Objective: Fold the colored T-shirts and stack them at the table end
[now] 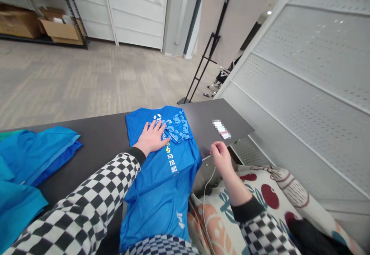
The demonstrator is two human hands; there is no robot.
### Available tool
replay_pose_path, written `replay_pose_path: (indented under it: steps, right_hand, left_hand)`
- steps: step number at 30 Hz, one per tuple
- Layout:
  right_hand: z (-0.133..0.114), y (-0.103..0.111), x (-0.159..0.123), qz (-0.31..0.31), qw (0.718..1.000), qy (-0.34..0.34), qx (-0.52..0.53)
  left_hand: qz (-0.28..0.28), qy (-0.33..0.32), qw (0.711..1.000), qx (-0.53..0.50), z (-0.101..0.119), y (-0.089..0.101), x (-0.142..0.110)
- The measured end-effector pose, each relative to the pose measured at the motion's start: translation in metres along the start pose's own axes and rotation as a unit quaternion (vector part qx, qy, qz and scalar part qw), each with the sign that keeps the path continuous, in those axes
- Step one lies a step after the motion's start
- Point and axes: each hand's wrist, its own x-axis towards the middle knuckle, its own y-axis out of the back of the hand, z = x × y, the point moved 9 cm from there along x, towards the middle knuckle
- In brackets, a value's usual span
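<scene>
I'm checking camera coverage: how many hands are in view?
2: the left hand spread on the blue shirt, the right hand by the table's edge.

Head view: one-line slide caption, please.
Left hand spread on a blue shirt, right hand curled near the edge of the dark table, other clothes at left.

Left grip (152,136) splayed flat, right grip (221,155) curled (wrist (232,181) bare).

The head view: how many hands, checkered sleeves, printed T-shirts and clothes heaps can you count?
Hands: 2 (left hand, right hand)
Checkered sleeves: 2
Printed blue T-shirt: 1
Heap of blue and green clothes: 1 (I can't tell how many pieces)
Total: 6
</scene>
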Motion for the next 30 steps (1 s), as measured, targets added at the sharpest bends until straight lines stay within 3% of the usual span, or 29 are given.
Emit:
replay_pose_path:
  steps: [2, 4, 6, 7, 9, 11, 13, 15, 18, 22, 30]
  right_hand:
    - [0.053, 0.011, -0.057, 0.035, 0.996, -0.069, 0.044]
    - [0.088, -0.002, -0.098, 0.019, 0.99, -0.112, 0.087]
    - [0.101, -0.029, -0.117, -0.037, 0.984, -0.121, 0.127]
    - [0.1, -0.042, -0.12, -0.069, 0.98, -0.113, 0.145]
    - [0.091, -0.062, -0.115, -0.116, 0.974, -0.084, 0.173]
    - [0.081, -0.07, -0.105, -0.137, 0.971, -0.062, 0.185]
    - [0.077, -0.074, -0.096, -0.162, 0.967, -0.069, 0.184]
    - [0.076, -0.075, -0.095, -0.188, 0.965, -0.082, 0.164]
    - [0.07, -0.055, -0.1, -0.167, 0.983, -0.057, 0.054]
    - [0.051, -0.011, -0.116, -0.081, 0.991, -0.001, -0.11]
    - [-0.006, 0.049, -0.126, 0.011, 0.983, 0.084, -0.162]
  left_hand:
    - [-0.038, 0.004, 0.999, 0.005, -0.001, 0.0, 0.006]
    - [-0.092, 0.02, 0.995, 0.018, 0.0, 0.002, 0.016]
    - [-0.117, 0.054, 0.991, 0.044, 0.007, 0.012, 0.027]
    - [-0.103, 0.064, 0.991, 0.062, 0.015, 0.022, 0.033]
    - [-0.037, 0.038, 0.995, 0.086, 0.049, 0.042, 0.043]
    - [0.005, -0.077, 0.994, 0.081, 0.103, 0.046, 0.044]
    - [-0.024, -0.2, 0.978, 0.061, 0.153, 0.028, 0.034]
    - [-0.073, -0.237, 0.968, 0.049, 0.176, 0.003, 0.026]
    - [-0.095, -0.183, 0.978, 0.044, 0.171, -0.023, 0.029]
    - [-0.083, -0.157, 0.983, 0.04, 0.154, -0.03, 0.04]
    - [-0.066, -0.121, 0.99, 0.039, 0.149, -0.025, 0.055]
